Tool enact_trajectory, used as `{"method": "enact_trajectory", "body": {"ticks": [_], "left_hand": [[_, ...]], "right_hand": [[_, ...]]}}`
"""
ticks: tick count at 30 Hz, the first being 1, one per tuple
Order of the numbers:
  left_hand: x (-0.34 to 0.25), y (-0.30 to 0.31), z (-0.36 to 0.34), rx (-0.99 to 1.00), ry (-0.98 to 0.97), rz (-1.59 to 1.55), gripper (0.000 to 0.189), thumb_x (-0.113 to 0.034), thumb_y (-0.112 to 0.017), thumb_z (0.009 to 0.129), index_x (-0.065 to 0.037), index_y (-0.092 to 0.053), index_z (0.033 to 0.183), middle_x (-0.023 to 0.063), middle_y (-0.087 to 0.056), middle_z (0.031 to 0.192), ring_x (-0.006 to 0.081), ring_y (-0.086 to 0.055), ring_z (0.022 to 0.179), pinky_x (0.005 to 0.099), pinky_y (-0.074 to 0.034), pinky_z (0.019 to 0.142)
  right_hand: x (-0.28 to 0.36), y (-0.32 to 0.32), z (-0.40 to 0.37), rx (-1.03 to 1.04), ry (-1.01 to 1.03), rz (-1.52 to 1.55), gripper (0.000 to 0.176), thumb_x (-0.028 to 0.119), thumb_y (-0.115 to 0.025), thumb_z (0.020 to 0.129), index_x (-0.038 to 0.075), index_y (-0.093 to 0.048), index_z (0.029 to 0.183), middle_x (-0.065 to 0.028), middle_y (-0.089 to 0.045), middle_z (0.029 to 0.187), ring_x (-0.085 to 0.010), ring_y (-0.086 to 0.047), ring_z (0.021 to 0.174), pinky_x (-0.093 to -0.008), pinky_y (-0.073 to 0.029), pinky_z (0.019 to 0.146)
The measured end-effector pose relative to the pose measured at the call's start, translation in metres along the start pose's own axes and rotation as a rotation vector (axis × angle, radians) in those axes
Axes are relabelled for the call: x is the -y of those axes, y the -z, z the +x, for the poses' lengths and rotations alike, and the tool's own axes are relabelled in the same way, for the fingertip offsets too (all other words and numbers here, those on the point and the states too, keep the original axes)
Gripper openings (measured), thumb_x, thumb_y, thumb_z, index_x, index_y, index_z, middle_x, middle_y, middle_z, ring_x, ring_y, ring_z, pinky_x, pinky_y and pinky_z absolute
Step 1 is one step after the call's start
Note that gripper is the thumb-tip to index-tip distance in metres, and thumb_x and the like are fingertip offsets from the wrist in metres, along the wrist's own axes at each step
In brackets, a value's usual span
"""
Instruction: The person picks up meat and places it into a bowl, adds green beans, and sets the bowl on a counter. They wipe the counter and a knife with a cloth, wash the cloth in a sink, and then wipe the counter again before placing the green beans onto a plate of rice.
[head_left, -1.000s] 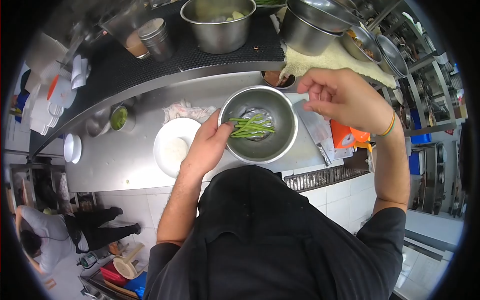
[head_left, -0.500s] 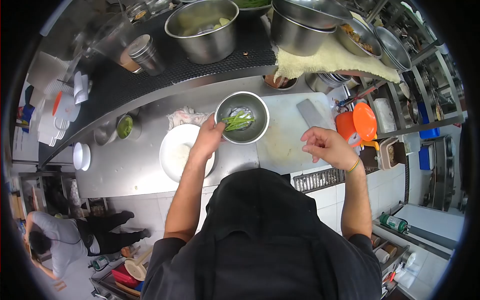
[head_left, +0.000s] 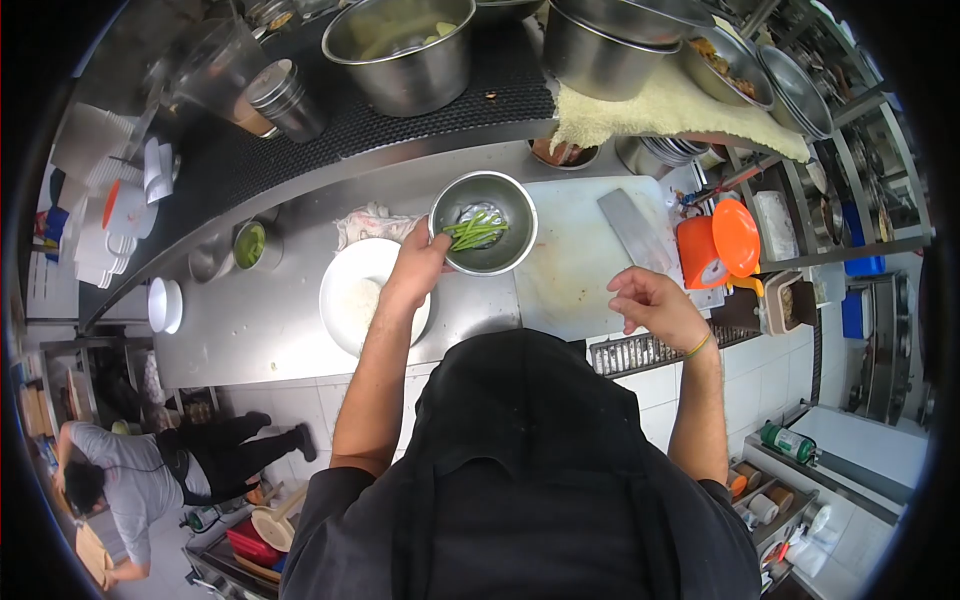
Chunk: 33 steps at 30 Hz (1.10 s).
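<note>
My left hand (head_left: 418, 262) is closed on the rim of a steel bowl (head_left: 520, 240), its thumb over the near left edge. Cut green beans (head_left: 474, 232) lie inside the bowl. Just below and to the left, under my forearm, a white plate (head_left: 340, 290) bears a pale heap that looks like rice (head_left: 357, 303). My right hand (head_left: 655, 305) hovers at the right edge of the cutting board (head_left: 560, 290), fingers loosely bent and apart, with nothing in them. Beyond it a cleaver (head_left: 635, 230) lies on the board.
An orange kitchen scale (head_left: 705, 250) stands right of the board. A crumpled cloth (head_left: 375, 228) lies behind the plate. Small containers (head_left: 258, 248) stand farther left. Overhead, a shelf (head_left: 400, 150) carries large steel pots (head_left: 400, 65). Another person (head_left: 140, 480) is at lower left.
The bowl has tilted slightly and the beans in it have shifted. My right hand has lowered a little. The other person's arm has moved down, with a tan board or cloth now visible.
</note>
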<state>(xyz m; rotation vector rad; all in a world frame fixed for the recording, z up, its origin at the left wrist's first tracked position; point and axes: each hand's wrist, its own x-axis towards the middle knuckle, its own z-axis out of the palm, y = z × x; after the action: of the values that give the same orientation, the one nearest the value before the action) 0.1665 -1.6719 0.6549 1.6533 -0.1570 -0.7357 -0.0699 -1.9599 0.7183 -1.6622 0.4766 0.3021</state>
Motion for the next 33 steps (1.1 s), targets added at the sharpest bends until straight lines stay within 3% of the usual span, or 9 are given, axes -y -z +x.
{"method": "enact_trajectory", "body": {"ticks": [12,15,21,24,27,29,33], "left_hand": [[-0.003,0.003,-0.007,-0.023,0.013,-0.002,0.041,-0.008,-0.046,0.1,-0.001,-0.049,0.141,0.0135,-0.065,0.121,0.0194,-0.067,0.101,0.0343,-0.06,0.081],[-0.002,0.005,-0.006,-0.022,0.028,-0.03,0.047,-0.011,-0.05,0.098,-0.005,-0.049,0.145,0.0087,-0.066,0.118,0.0161,-0.065,0.1,0.0324,-0.056,0.08],[0.006,0.008,-0.001,-0.023,0.007,-0.017,0.042,-0.008,-0.047,0.1,-0.001,-0.049,0.141,0.0131,-0.065,0.12,0.0191,-0.067,0.099,0.0332,-0.059,0.079],[-0.005,0.005,-0.008,-0.021,0.016,0.004,0.041,-0.009,-0.047,0.099,0.0,-0.049,0.14,0.0135,-0.065,0.119,0.0193,-0.067,0.099,0.0335,-0.059,0.08],[-0.004,-0.001,-0.008,0.044,0.011,-0.005,0.041,-0.009,-0.047,0.099,0.0,-0.049,0.139,0.0139,-0.065,0.118,0.0191,-0.067,0.099,0.0332,-0.059,0.08],[0.001,-0.006,-0.007,0.101,-0.016,0.002,0.04,-0.009,-0.048,0.098,0.0,-0.05,0.138,0.0139,-0.066,0.117,0.0188,-0.067,0.098,0.0328,-0.058,0.08],[-0.005,-0.011,-0.014,0.156,-0.071,0.107,0.035,-0.009,-0.05,0.097,0.0,-0.053,0.131,0.0115,-0.067,0.11,0.017,-0.066,0.095,0.0326,-0.057,0.078]], "right_hand": [[0.003,-0.001,0.009,0.031,0.002,-0.016,0.019,0.01,-0.071,0.095,0.002,-0.062,0.11,-0.0004,-0.061,0.081,-0.0071,-0.06,0.065,-0.0242,-0.054,0.059],[0.003,-0.001,0.01,0.033,0.007,-0.021,0.019,0.01,-0.071,0.095,0.002,-0.062,0.11,-0.0004,-0.061,0.081,-0.007,-0.059,0.064,-0.0242,-0.054,0.059],[0.005,-0.003,0.013,0.032,0.012,0.008,0.017,0.011,-0.071,0.095,0.002,-0.063,0.107,0.0008,-0.061,0.081,-0.0053,-0.058,0.066,-0.0241,-0.053,0.058],[0.017,-0.018,0.022,-0.123,0.15,-0.318,0.013,0.01,-0.07,0.093,0.002,-0.065,0.103,-0.0026,-0.065,0.081,-0.0126,-0.062,0.065,-0.0291,-0.053,0.059],[0.027,-0.059,0.056,-0.341,0.57,-0.558,0.013,0.012,-0.07,0.09,0.005,-0.067,0.101,-0.0078,-0.068,0.087,-0.0242,-0.067,0.071,-0.0371,-0.055,0.064],[0.051,-0.084,0.068,-0.266,0.688,-0.788,0.017,0.011,-0.068,0.086,0.008,-0.069,0.103,-0.0113,-0.067,0.097,-0.032,-0.068,0.084,-0.0426,-0.056,0.072],[0.061,-0.111,0.099,-0.211,0.738,-1.082,0.017,0.011,-0.066,0.085,0.01,-0.069,0.101,-0.0089,-0.063,0.1,-0.0294,-0.067,0.091,-0.0433,-0.056,0.075]]}}
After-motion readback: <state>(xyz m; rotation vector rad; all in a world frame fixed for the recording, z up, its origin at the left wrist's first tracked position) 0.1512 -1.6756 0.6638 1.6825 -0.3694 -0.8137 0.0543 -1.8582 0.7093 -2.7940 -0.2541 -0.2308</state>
